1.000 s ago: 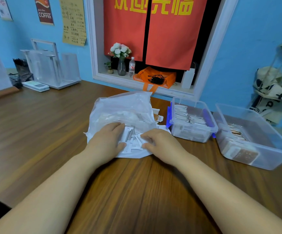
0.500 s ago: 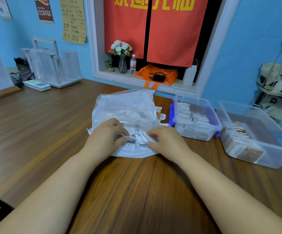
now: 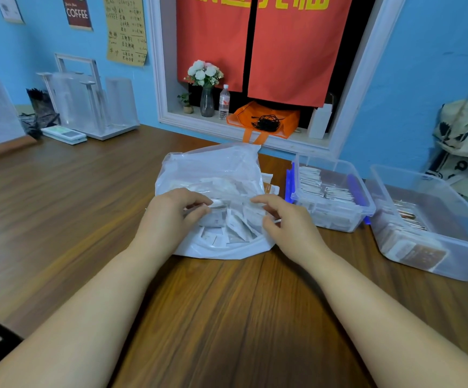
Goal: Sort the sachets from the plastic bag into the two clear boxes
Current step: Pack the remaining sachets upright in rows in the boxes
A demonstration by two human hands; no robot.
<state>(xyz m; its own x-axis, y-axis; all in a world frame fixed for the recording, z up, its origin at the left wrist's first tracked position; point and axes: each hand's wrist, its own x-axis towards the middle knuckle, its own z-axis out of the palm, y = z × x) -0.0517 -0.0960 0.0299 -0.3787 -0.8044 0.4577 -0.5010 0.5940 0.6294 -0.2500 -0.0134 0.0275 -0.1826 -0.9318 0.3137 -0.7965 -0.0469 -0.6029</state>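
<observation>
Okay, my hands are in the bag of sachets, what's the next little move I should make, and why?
Probably lift the white sachet your left hand pinches clear of the plastic bag and carry it to the nearer clear box, which already holds white sachets; the farther box holds brown ones. Your right hand rests on the pile.

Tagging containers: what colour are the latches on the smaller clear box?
Blue latches on the smaller clear box; the head view, the only one, shows them clearly.

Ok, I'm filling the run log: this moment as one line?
left hand: pinches white sachet in plastic bag | right hand: touches bag, grip unclear | small box, large box: part-filled
</observation>
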